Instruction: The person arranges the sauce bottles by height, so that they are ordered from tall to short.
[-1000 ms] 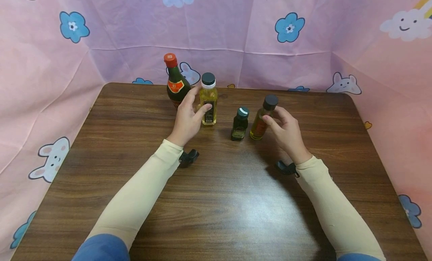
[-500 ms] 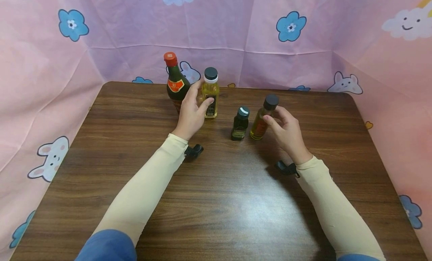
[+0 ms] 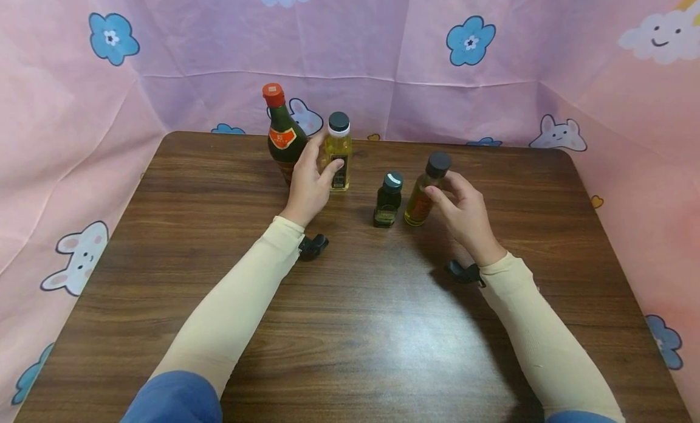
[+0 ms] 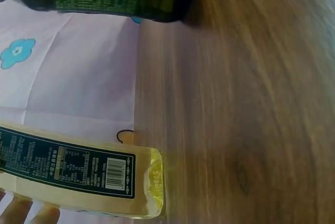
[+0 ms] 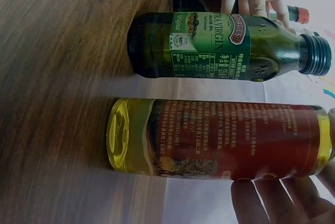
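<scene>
My left hand (image 3: 308, 186) grips a square clear bottle of yellow oil (image 3: 341, 144) with a dark cap, thumb across its front. The left wrist view shows the black label (image 4: 78, 166) and the bottle's base close to the wood. My right hand (image 3: 467, 213) holds a round oil bottle (image 3: 420, 204) with a red label and black cap around its upper part; it stands on the table. Between the two is a small dark green olive oil bottle (image 3: 387, 204), untouched, its green label (image 5: 209, 46) facing the right wrist camera.
Behind my left hand stands a tall dark green bottle (image 3: 287, 143) with a red cap, its lower part partly hidden by that hand. The brown wooden table (image 3: 350, 326) ends at the back and sides against a pink patterned cloth (image 3: 350, 52).
The left hand has shifted the yellow oil bottle a little toward the back of the table, mostly in the first half second. My right hand and the other bottles have stayed put.
</scene>
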The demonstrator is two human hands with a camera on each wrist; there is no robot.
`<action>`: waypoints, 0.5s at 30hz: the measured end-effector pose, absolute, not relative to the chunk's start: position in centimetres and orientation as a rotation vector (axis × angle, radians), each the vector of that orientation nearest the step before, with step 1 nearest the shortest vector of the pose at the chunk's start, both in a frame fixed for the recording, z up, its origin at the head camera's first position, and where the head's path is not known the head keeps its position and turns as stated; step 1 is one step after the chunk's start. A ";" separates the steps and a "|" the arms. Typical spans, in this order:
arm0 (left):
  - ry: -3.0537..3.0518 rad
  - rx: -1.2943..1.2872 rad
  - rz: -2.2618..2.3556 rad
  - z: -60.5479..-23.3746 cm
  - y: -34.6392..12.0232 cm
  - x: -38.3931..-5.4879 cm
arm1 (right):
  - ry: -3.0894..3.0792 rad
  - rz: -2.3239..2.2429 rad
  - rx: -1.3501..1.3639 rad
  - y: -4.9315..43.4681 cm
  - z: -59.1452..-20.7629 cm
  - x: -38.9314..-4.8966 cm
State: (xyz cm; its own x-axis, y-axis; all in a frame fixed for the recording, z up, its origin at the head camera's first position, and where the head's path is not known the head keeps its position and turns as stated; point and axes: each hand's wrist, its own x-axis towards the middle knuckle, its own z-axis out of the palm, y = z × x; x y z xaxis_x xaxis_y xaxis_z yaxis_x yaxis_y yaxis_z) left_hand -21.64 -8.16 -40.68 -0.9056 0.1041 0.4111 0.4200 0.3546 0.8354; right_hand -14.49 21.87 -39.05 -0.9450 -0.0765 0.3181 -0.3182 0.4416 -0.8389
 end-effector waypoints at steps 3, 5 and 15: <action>-2.352 -0.455 -1.572 -40.7 -8.3 -21.8 | -2.460 1.516 0.350 21.9 -39.0 -14.5; -2.364 -0.455 -1.577 -40.6 -8.4 -22.0 | -2.461 1.518 0.352 21.8 -38.9 -14.5; -2.428 -0.472 -1.533 -40.7 -8.7 -22.4 | -2.465 1.531 0.344 21.8 -38.7 -14.4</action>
State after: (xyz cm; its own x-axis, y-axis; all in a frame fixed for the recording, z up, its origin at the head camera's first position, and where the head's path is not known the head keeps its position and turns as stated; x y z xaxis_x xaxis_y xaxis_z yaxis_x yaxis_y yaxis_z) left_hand -22.45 -8.66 -40.67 -0.9215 0.1459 0.3600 0.3878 0.4003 0.8303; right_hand -14.44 21.84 -38.74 -0.9487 -0.0821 0.3052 -0.3100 0.4301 -0.8479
